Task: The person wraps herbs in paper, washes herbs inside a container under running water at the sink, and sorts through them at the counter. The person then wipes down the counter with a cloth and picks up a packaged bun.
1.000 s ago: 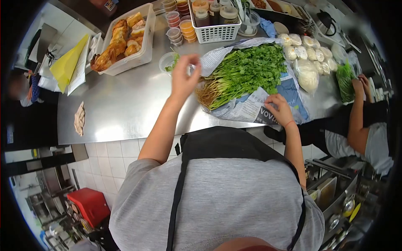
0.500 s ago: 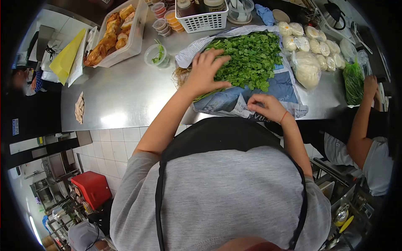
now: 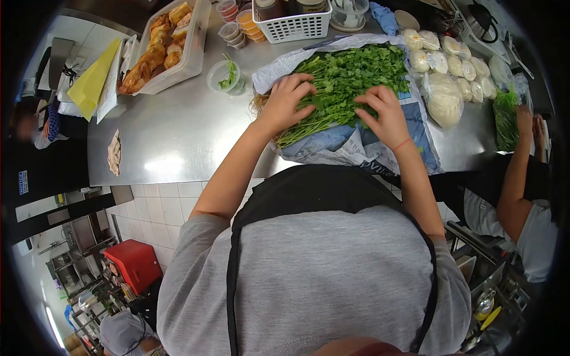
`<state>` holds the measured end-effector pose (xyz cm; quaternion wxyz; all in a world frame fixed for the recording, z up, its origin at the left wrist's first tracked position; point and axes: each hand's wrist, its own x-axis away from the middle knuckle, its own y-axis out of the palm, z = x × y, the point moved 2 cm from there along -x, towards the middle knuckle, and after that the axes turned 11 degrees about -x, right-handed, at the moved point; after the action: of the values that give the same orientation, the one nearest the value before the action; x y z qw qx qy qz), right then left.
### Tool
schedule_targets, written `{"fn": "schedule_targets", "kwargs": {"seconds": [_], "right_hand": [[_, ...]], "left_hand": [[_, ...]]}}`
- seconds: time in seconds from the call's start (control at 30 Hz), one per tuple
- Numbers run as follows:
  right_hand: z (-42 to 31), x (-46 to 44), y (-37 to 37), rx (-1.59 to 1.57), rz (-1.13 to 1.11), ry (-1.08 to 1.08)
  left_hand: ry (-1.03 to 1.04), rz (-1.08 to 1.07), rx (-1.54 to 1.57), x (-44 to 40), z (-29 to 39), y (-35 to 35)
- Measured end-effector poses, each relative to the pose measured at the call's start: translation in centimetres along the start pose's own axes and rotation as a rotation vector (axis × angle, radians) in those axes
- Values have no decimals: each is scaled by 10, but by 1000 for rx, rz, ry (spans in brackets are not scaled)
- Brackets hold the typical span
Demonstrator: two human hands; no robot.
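Observation:
A big bunch of coriander (image 3: 356, 71) lies on spread newspaper (image 3: 332, 153), leaves toward the right and stems and pale roots toward the left. My left hand (image 3: 286, 105) rests over the stem end, fingers bent and apart. Over the near side of the leaves is my right hand (image 3: 385, 114), its fingers curved and spread, with a thin red band on the wrist. Neither hand has a closed grip on the bunch. The paper's near edge is crumpled below my right hand.
Left of the bunch stands a clear cup (image 3: 225, 77) with some green sprigs. Farther back are a tub of roasted meat (image 3: 165, 47), small sauce cups (image 3: 233, 34) and a white basket (image 3: 292, 28). Bagged pale balls (image 3: 444, 99) sit at right, near a co-worker's hand (image 3: 524, 120) at bagged greens.
My right hand has left the newspaper's near edge and moved up onto the coriander leaves. The fingers of my left hand have drawn in and are more bent over the stems.

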<state>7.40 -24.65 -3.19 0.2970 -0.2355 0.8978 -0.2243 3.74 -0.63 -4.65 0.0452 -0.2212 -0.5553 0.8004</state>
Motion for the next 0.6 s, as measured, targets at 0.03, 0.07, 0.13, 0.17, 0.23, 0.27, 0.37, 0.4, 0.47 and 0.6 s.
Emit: {"fn": "schedule_targets", "kwargs": {"seconds": [0.03, 0.07, 0.13, 0.17, 0.23, 0.27, 0.37, 0.4, 0.47, 0.6], "right_hand": [[1, -2, 6, 100, -50, 22], [2, -3, 11, 201, -98, 43], [9, 7, 15, 208, -140, 71], [9, 13, 16, 203, -176, 85], [5, 27, 17, 196, -230, 104], [3, 33, 19, 195, -235, 106], [-3, 47, 23, 166, -283, 143], [-3, 48, 24, 166, -283, 149], [-1, 47, 22, 121, -269, 156], [1, 28, 6, 37, -187, 132]], "left_hand": [[-6, -3, 2, -2, -3, 1], [-23, -36, 11, -6, -9, 3], [-46, -69, 20, -16, -19, 3], [-63, -36, 29, -19, -23, 2], [-69, 9, 17, -27, -33, 8], [-72, 7, 21, -31, -40, 11], [-108, -1, 93, -41, -55, 18], [-117, 24, 120, -44, -58, 17], [-130, 74, 174, -51, -62, 17], [-72, 43, 106, -51, -46, 18]]}}
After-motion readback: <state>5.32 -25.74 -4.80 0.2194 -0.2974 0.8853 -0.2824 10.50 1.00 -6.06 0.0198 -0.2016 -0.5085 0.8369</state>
